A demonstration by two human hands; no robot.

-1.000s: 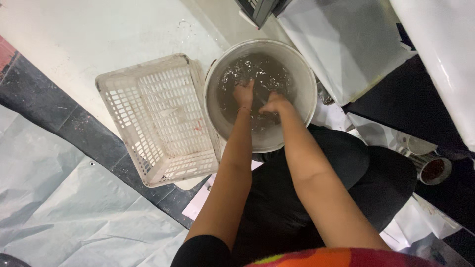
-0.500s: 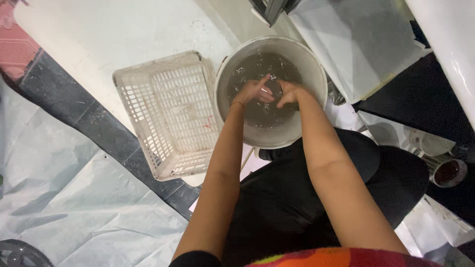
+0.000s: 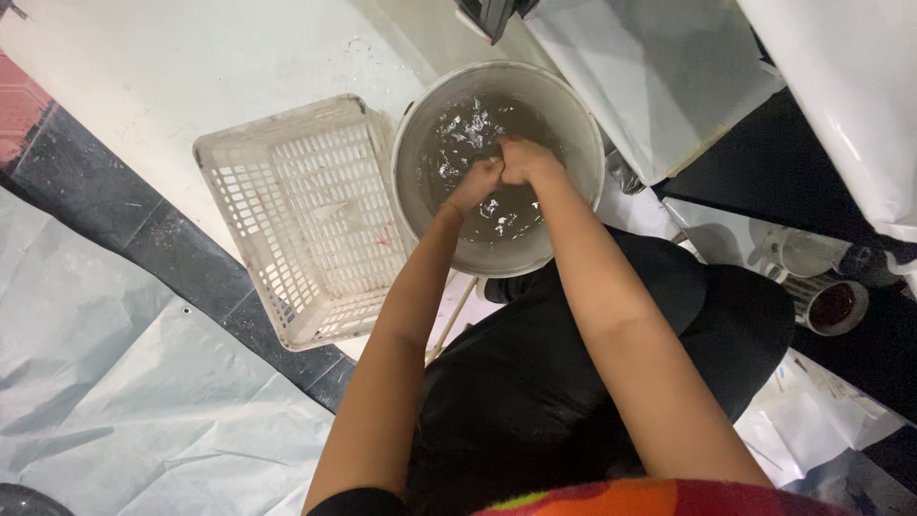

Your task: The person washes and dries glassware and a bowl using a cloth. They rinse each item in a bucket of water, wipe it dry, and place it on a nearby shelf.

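Grey sheeting point(image 3: 124, 401): crumpled plastic or paper lay over the floor at the far left, thin and soft by its creases.
Dark tiles point(image 3: 105, 205): a band of dark floor ran between the sheeting and a pale, scuffed slab.
Basket point(image 3: 296, 220): a white slotted plastic crate stood just beside the bucket, nothing visible inside; it looked light and stiff, easy to lift by its rim.
Left hand point(image 3: 475, 179): it was closed into a loose fist down in the bucket, knuckles touching the right hand; what it clasped was hidden by the water.
Bucket point(image 3: 573, 115): a round grey pail sat on the floor between the person's knees, touching the basket's corner. Filled this far it would likely be heavy and prone to slop, best gripped by the rim with both hands.
Water point(image 3: 458, 134): dark liquid flecked with pale scraps; anything in it would probably be wet, limp and slippery.
Right hand point(image 3: 522, 160): curled shut against the left, wrist above the surface; whether it clamped on something I could not tell.
White panels point(image 3: 659, 76): smooth glossy sheets leaned behind the bucket to the right.
Cup point(image 3: 833, 304): a small round cup of dark liquid stood well apart at the right edge.
Room: a cramped, cluttered floor-level spot.
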